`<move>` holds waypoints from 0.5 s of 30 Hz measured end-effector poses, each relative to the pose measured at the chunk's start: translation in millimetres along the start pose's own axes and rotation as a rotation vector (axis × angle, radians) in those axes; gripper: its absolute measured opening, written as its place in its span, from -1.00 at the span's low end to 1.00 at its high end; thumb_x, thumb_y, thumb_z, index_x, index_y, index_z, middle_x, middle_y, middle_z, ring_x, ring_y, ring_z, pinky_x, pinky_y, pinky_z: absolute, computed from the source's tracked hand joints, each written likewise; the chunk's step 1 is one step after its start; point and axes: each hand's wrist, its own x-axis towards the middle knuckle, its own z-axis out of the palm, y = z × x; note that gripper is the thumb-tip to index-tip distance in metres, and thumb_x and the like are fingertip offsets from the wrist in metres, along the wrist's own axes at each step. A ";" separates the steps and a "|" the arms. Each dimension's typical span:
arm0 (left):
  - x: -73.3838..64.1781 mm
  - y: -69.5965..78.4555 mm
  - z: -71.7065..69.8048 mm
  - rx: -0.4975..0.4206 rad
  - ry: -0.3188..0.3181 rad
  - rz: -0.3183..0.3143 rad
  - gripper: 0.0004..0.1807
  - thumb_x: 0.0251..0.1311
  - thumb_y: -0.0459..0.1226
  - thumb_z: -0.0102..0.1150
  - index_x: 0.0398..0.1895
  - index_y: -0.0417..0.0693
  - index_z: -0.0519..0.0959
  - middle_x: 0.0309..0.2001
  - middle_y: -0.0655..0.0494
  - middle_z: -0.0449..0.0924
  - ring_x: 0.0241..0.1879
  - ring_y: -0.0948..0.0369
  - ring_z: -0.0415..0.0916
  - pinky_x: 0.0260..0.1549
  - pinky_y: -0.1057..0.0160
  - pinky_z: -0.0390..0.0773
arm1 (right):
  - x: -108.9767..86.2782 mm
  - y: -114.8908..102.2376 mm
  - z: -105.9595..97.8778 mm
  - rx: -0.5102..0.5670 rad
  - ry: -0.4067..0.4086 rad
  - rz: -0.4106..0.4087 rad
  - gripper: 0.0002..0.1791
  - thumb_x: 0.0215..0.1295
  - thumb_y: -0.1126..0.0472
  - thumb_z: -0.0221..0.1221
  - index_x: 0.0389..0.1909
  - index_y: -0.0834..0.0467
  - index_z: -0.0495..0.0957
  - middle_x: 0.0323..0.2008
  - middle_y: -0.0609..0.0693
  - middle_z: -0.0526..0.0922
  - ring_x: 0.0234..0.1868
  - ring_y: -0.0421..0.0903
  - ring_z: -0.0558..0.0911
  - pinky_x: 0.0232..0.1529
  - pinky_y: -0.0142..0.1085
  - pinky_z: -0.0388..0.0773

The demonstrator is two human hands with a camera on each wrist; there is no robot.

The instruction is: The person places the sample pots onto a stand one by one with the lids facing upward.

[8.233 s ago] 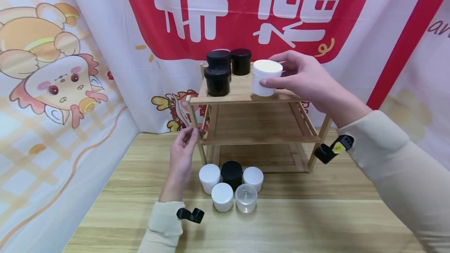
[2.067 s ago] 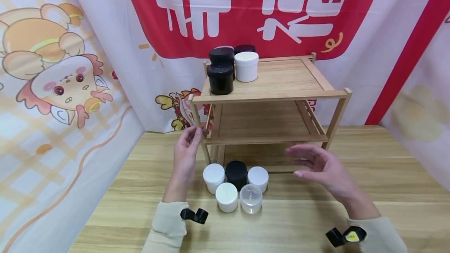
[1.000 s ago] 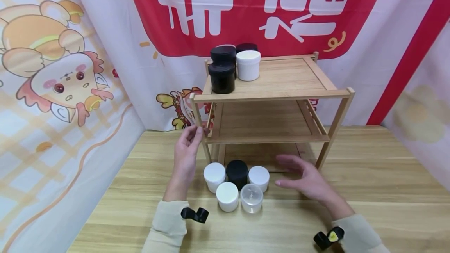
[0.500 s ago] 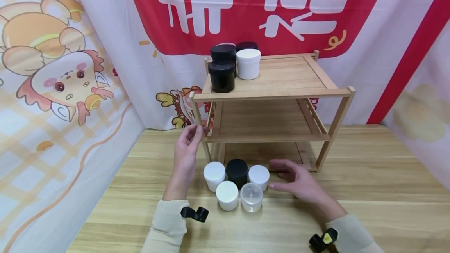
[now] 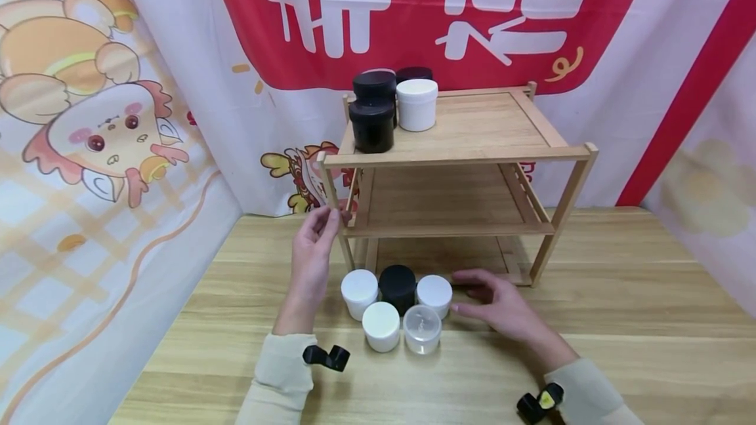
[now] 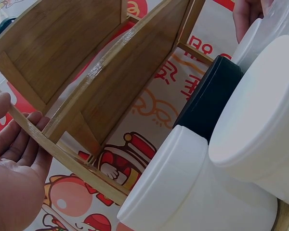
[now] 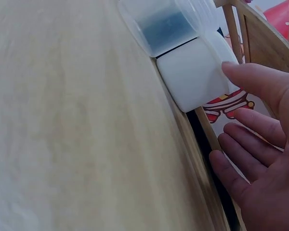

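My left hand (image 5: 311, 241) holds the left front post of a wooden shelf rack (image 5: 461, 157), thumb on one side and fingers on the other in the left wrist view. My right hand (image 5: 499, 300) is spread beside a white lidded jar (image 5: 434, 294). In the right wrist view its thumb (image 7: 245, 77) overlaps the jar's lid edge, while the fingers stay apart from the jar; contact is hard to tell. Grouped with that jar are a black jar (image 5: 398, 287), a clear jar (image 5: 422, 330) and two white jars, one at left (image 5: 359, 292) and one in front (image 5: 380, 326).
On the rack's top board, several black jars (image 5: 372, 126) and a white jar (image 5: 417, 105) stand at the left. Below are a middle board (image 5: 449, 195) and a bottom board (image 5: 440, 258). A printed cloth (image 5: 272, 123) hangs behind the wooden table (image 5: 620, 294).
The white jar my right hand held earlier now stands on the top board beside the black jars. That hand has come down and left to the grouped jars. My left hand keeps its place.
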 end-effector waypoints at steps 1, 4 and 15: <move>0.1 0.3 0.2 -0.004 -0.002 0.002 -0.51 0.63 -0.08 0.12 0.42 -0.19 0.46 0.27 -0.04 0.62 0.33 0.17 0.57 0.54 0.17 0.43 | 0.6 1.0 1.2 -0.012 0.009 -0.009 -0.33 0.27 0.07 0.53 0.36 0.14 0.58 0.34 0.18 0.65 0.28 0.23 0.68 0.35 0.10 0.64; 0.6 0.7 0.3 -0.004 -0.004 -0.003 -0.50 0.64 -0.08 0.11 0.43 -0.19 0.45 0.29 -0.04 0.61 0.34 0.17 0.56 0.55 0.17 0.42 | 2.8 4.3 4.9 -0.071 0.035 -0.065 -0.39 0.25 0.12 0.54 0.31 0.14 0.63 0.30 0.15 0.68 0.22 0.17 0.72 0.27 0.00 0.70; 3.0 -0.7 -0.1 0.007 0.002 -0.031 -0.47 0.64 -0.06 0.10 0.46 -0.19 0.42 0.32 0.00 0.59 0.36 0.19 0.54 0.55 0.17 0.43 | 1.9 -2.9 7.9 -0.170 0.033 -0.060 -0.26 0.14 -0.05 0.60 0.35 0.01 0.62 0.35 0.11 0.67 0.38 0.27 0.60 0.39 0.36 0.50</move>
